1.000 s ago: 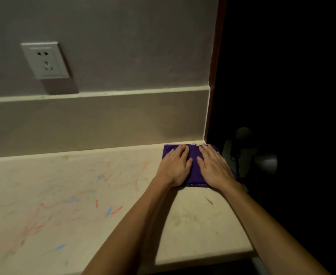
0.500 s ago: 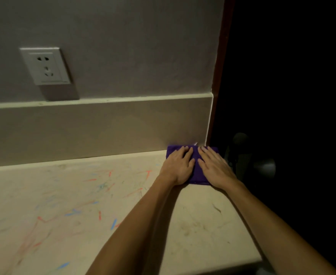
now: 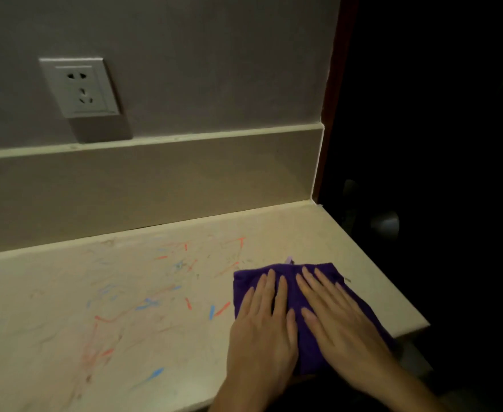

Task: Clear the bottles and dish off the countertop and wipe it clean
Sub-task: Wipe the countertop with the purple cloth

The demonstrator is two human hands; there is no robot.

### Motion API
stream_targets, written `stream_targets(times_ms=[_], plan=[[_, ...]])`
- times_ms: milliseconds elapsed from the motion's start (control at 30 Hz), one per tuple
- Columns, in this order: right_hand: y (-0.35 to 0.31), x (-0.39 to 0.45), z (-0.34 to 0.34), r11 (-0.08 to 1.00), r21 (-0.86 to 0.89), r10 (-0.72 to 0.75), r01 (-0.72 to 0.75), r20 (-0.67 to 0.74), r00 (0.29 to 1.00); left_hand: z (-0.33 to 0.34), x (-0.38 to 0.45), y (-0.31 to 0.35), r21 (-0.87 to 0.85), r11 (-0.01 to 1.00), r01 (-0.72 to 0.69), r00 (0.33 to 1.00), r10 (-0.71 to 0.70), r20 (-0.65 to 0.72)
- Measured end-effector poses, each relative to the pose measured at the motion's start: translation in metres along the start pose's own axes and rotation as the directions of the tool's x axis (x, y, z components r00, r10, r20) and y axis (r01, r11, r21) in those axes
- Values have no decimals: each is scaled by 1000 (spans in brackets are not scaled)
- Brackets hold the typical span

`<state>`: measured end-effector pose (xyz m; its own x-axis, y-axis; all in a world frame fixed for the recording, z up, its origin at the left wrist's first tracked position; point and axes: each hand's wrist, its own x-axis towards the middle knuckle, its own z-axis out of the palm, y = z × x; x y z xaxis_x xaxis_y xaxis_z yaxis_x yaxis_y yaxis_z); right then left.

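Both hands are flat on a folded purple cloth (image 3: 296, 295) near the front right corner of the counter (image 3: 66, 307). The left hand (image 3: 262, 331) covers the cloth's left half, fingers straight and close together, pointing toward the wall. The right hand (image 3: 342, 325) lies just beside it on the right half, fingers straight too and fanned a bit, angled toward the back left. So neither grip is curled around anything, just open palms pressing down on the fabric. The thumbs nearly meet over the middle of the cloth.

The cloth sticks out past the fingertips at the far end and runs right up to the counter's right edge. Its near end goes under the wrists, so I can't tell exactly where it stops. There's a tiny pale tag (image 3: 288, 259) poking out at the far edge, way too small to read anything on it.

Left of the cloth the pale stone surface is covered in red and blue scribble marks (image 3: 155, 304), with a short blue dash and a red one just beside the cloth's left edge. Fainter reddish smears run toward the front left.

On the wall above the backsplash (image 3: 155, 179) there's a white power socket (image 3: 79, 87), no writing or brand visible on it. Off to the right it's basically all dark, with a dim roundish shape (image 3: 385, 224) past the counter end that I can't make out.
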<state>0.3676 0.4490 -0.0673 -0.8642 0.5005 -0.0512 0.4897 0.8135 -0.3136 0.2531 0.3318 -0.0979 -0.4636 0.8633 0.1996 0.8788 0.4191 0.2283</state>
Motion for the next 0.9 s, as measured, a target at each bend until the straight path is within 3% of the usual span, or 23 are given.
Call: stream_targets(times_ms=[100,200,267,433,567,900], plan=[[-3,-8,5,1000,-1,21,-21,-5,1000,4,-5,-7,32,999,-1,998,3,-68],[2,13,0,1000,22,4,-4,0,1000,-6,10,-9,-9,998,-58,998,57,-39],[5,41,1,1000,10,-15,16,-19,1000,-14,32,-20,-29,999,-46,997,47,54],[12,147,6,997,-33,-75,72,-95,993,-11,117,-75,19,999,49,997,-50,64],[6,207,6,995,-71,-74,67,-103,992,-8,167,-111,69,997,36,995,-42,90],[-3,202,2,993,-91,-80,72,-90,993,-17,154,-102,59,993,100,992,-105,74]])
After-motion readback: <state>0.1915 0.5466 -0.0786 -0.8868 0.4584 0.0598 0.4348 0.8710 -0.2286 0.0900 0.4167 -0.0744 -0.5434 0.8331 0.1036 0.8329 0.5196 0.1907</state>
